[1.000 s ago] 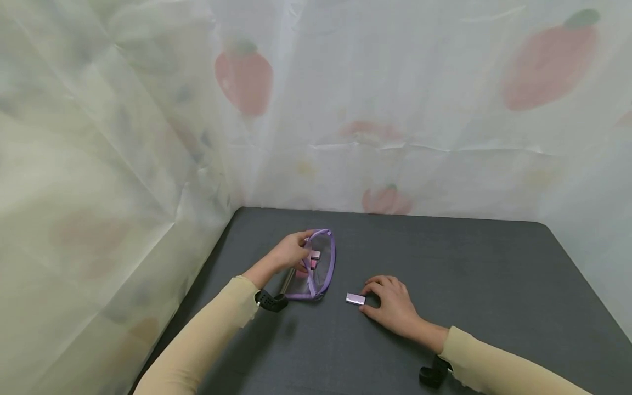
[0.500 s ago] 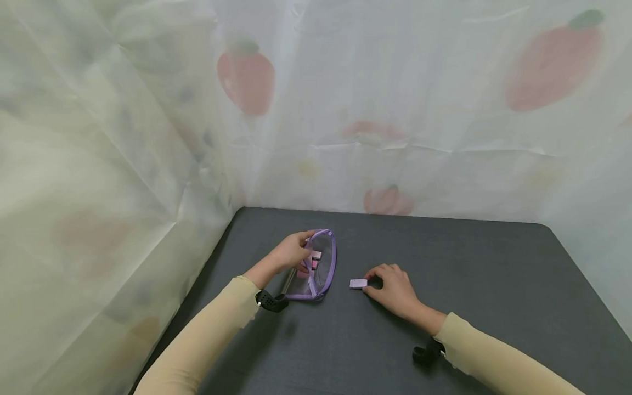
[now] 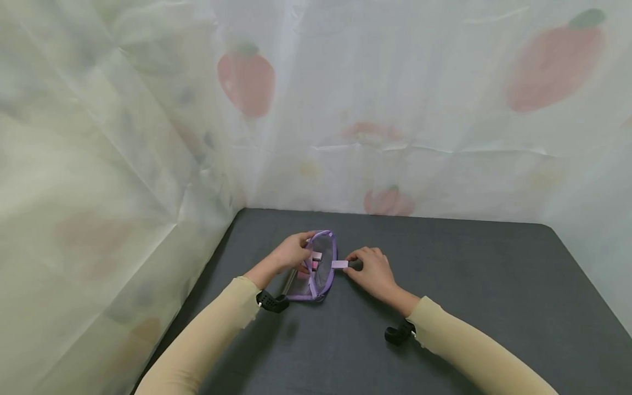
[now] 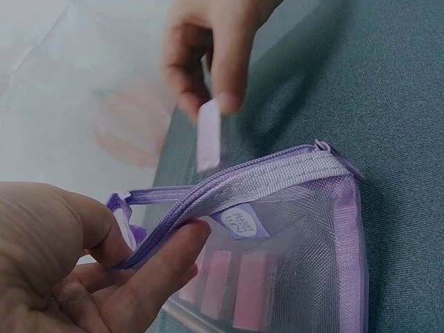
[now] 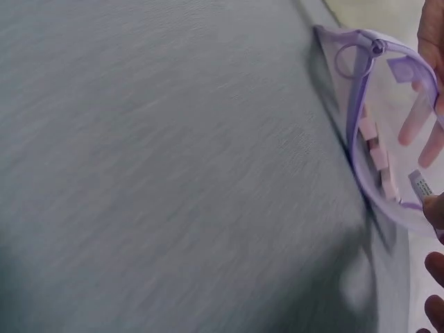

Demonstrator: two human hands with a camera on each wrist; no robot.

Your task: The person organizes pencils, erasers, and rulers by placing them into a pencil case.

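- the right hand (image 3: 371, 269) has its fingers (image 4: 225, 66) curled, pinching one end of a small pale purple packet (image 3: 339, 264); the packet's free end sticks out leftward, just at the rim of the purple mesh pouch (image 3: 318, 269).
- the left hand (image 3: 291, 251) pinches the pouch's zipper edge (image 4: 229, 191) between thumb and fingers, holding the mouth open.
- the opening lies directly left of the packet, right beside it; the right hand is the nearer to the packet.
- the packet's long axis runs left-right, pointing into the opening; the pouch's long axis runs near-far on the dark table (image 3: 469, 285).
- pink items (image 4: 239, 288) lie inside.
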